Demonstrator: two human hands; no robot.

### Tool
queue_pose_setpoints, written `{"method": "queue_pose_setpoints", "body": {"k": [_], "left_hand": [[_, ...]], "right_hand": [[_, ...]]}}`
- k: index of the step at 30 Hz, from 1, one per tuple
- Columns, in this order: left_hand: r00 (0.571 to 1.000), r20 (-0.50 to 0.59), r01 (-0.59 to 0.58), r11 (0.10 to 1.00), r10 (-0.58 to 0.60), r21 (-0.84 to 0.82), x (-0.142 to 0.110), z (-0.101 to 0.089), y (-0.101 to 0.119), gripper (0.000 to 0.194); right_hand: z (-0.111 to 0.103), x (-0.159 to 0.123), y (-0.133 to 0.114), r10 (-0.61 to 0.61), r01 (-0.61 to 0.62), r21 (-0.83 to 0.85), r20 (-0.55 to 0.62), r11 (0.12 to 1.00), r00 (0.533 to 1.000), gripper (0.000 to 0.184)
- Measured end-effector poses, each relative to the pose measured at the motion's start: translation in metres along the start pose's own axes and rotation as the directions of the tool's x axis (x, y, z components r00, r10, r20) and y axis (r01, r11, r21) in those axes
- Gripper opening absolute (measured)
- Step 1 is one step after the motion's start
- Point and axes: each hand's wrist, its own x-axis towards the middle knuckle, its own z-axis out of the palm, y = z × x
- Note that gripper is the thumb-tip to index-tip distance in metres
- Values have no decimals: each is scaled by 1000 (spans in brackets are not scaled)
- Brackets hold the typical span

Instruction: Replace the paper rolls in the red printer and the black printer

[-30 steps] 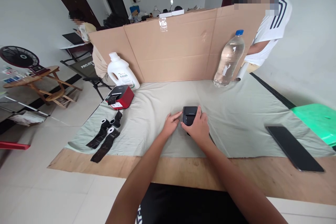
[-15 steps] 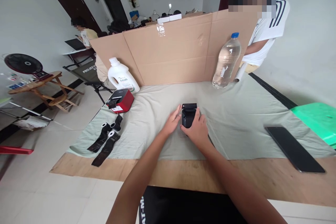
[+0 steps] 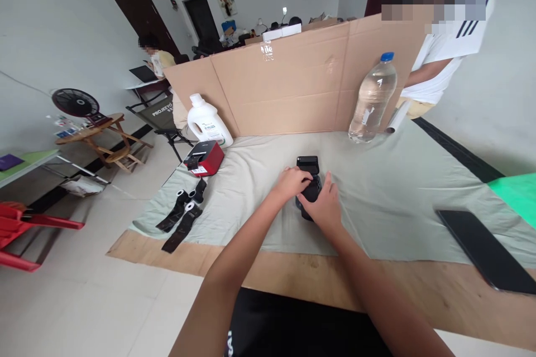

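A small black device with a flipped-up lid (image 3: 307, 164) rests on the grey-green cloth (image 3: 259, 223) in front of me. My right hand (image 3: 328, 206) grips its body (image 3: 310, 193) from the right and near side, with the thumb across the near end and the forefinger raised along the right edge. My left hand (image 3: 293, 183) reaches over from the left. Its fingers are bent together at the opening below the lid. Whether anything small lies between those fingertips is hidden.
Left of my hands lie several black strap-like strips with white rolls (image 3: 184, 227), near a red and black box-shaped machine (image 3: 205, 159) and a white jug (image 3: 209, 122). A cardboard panel (image 3: 288, 89), a water bottle (image 3: 372, 100) and a person (image 3: 444, 67) are behind. A black tablet (image 3: 486, 248) lies right.
My left hand has moved from beside the device to over its opening, and its fingers have bent. The lid shows more of its face. My view has turned slightly left.
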Motion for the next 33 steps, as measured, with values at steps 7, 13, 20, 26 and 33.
{"method": "queue_pose_setpoints", "body": {"k": [7,13,20,26,33], "left_hand": [[967,251,16,989,-53,146,35,-6,12,25],[978,209,-40,979,-2,198,27,-16,17,30],[930,-314,167,981,-190,-99,-48,-53,-21,39],[475,-577,754,645,-665,-122,-155,-83,-104,35],[440,-574,874,476,-691,98,-204,-69,-149,35]], "right_hand": [[4,16,20,68,-24,404,-95,914,993,89],[-2,33,34,395,-218,735,-73,642,916,60],[-3,50,51,566,-255,908,24,333,824,44],[1,42,43,489,-216,873,-29,438,872,41],[3,39,43,451,-209,855,-33,475,892,40]]}}
